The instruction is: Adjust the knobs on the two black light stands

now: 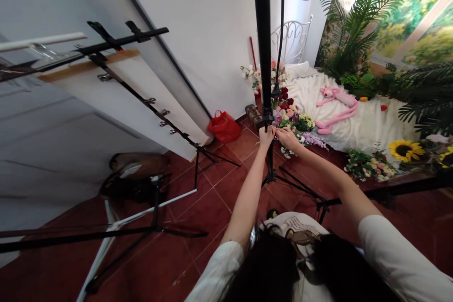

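Black stand [262,47]: likely stiff, top-heavy; grip below collar [268,118].
Left hand [266,138] clamped round it; right hand [287,139] close by at 3 o'clock, can't tell its grip.

Bright light washes the white draped bedding [304,89] at upper right; the dark red tiled floor [212,217] stays dim, and the wide view stretches toward its softly blurred edges.

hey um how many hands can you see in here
2. The left hand is around the black pole, just below its collar; the right hand is close by on the right, fingertips toward the pole. Neither is fully hidden.
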`<act>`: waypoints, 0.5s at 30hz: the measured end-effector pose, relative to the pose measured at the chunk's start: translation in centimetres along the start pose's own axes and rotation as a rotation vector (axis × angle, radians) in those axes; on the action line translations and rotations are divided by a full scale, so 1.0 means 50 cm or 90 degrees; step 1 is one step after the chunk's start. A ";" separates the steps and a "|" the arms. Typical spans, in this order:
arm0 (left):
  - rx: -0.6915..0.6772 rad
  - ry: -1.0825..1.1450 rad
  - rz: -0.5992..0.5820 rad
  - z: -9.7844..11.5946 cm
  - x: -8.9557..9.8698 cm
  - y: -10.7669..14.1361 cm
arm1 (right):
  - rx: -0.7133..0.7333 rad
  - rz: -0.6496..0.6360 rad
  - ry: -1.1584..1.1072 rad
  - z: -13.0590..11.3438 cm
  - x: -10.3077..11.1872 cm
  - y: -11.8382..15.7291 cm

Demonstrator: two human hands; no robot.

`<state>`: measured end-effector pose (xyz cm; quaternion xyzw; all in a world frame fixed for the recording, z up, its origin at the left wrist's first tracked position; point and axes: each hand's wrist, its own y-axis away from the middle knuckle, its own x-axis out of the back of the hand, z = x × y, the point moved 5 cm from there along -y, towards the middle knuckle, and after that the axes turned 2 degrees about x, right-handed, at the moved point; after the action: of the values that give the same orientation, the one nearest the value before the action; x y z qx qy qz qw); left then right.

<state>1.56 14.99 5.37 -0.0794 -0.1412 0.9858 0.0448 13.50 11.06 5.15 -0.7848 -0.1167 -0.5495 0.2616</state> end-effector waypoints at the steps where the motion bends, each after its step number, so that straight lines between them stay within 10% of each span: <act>1: -0.005 -0.004 -0.004 0.000 -0.001 -0.001 | 0.022 -0.009 0.010 0.000 0.002 -0.003; 15: 0.004 0.002 0.008 0.019 -0.006 0.009 | 0.017 -0.150 0.059 0.006 0.028 -0.079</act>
<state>1.70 14.29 6.19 -0.0818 -0.1375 0.9864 0.0387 12.40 14.38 7.50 -0.7356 -0.2034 -0.6108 0.2107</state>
